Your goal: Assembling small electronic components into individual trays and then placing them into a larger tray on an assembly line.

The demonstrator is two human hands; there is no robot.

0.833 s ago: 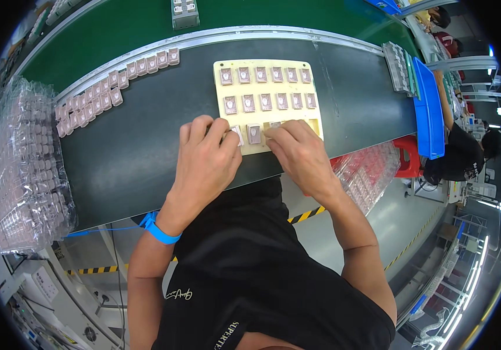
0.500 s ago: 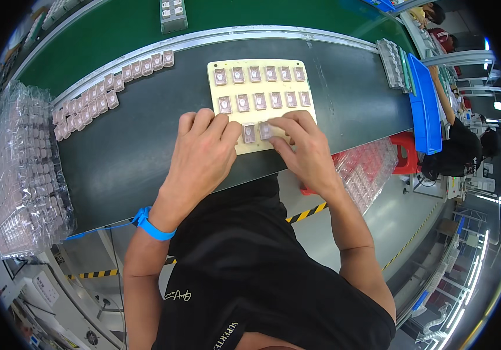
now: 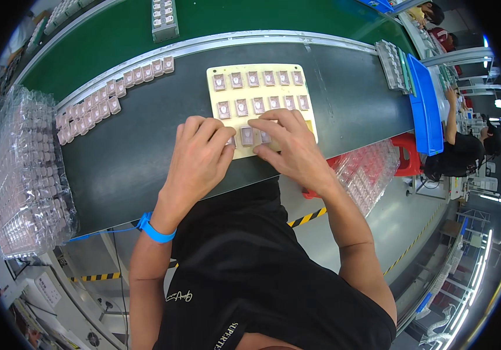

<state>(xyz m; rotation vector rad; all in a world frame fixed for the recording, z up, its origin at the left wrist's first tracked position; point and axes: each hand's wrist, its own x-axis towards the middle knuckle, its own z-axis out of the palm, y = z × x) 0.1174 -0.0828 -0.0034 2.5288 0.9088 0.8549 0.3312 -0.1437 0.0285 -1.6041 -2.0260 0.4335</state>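
A cream-coloured tray (image 3: 306, 88) lies on the dark work surface, holding rows of small pinkish, clear plastic housings (image 3: 241, 107). My left hand (image 3: 198, 154) is at the tray's near left corner, its thumb and curled fingers closed round a housing (image 3: 231, 140) at the end of the nearest row. Just right of that sits another housing (image 3: 247, 136), uncovered. Over the same row is my right hand (image 3: 294, 143), thumb and index finger apart. Its fingers partly cover a third housing (image 3: 265, 137); the row's right end is mostly hidden.
More housings (image 3: 104, 96) line the surface's far left edge. A stack of clear plastic trays (image 3: 25, 175) stands at the left. Beyond the metal rail is a green belt with a grey fixture (image 3: 164, 23). A blue bin (image 3: 425, 108) and red stool (image 3: 405, 154) are at the right; co-workers sit beyond.
My right hand's fingertips have shifted left along the nearest row. The left hand has moved slightly, baring part of the end housing. On the green belt, the grey fixture has come nearer.
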